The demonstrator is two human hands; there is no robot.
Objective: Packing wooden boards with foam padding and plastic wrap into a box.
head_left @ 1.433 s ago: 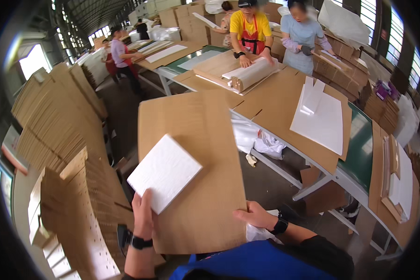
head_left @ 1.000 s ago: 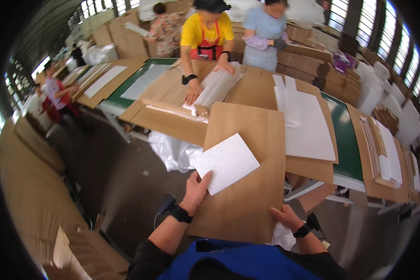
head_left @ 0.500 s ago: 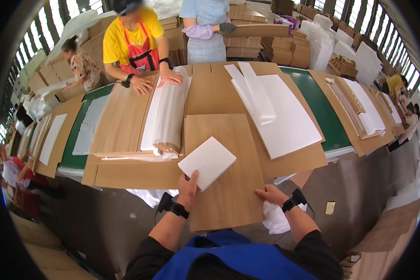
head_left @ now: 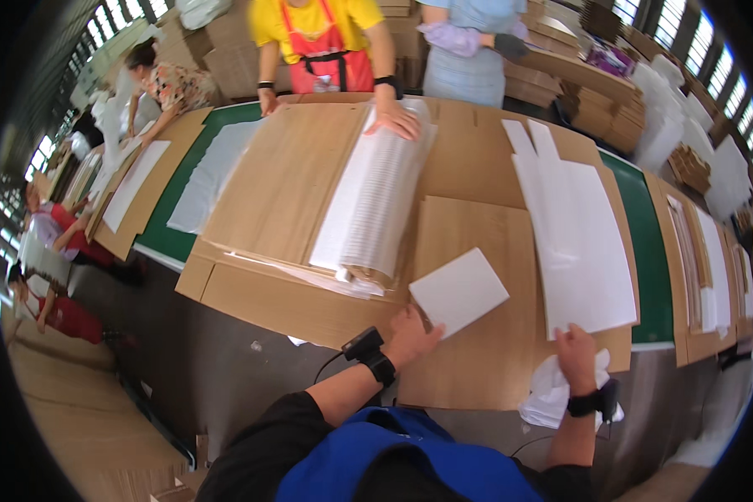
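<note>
My left hand (head_left: 413, 336) grips the lower-left edge of a small white foam block (head_left: 460, 291), its fingers curled there and partly hidden. Beneath the block is a wood-grain panel (head_left: 485, 368), which overhangs the near edge of the flat cardboard on the table. My right hand (head_left: 576, 356) is closed at the near edge of a large white foam sheet (head_left: 590, 251), right of the panel. Two narrow white strips (head_left: 534, 142) lie at the sheet's far end. Crumpled white plastic (head_left: 552, 393) shows below the panel's right side, beside my right wrist.
Across the table, a person in a red apron (head_left: 326, 63) rests a hand on rolled clear wrap (head_left: 381, 205). Beside it lies a wide wood-grain panel (head_left: 280, 188). Another person in light blue (head_left: 464, 67) stands farther right. Green table surface (head_left: 644, 251) shows between cardboard sheets.
My right hand has let go of the panel's right edge and moved to the large foam sheet's near edge. My left hand stays at the small block. The view has swung left.
</note>
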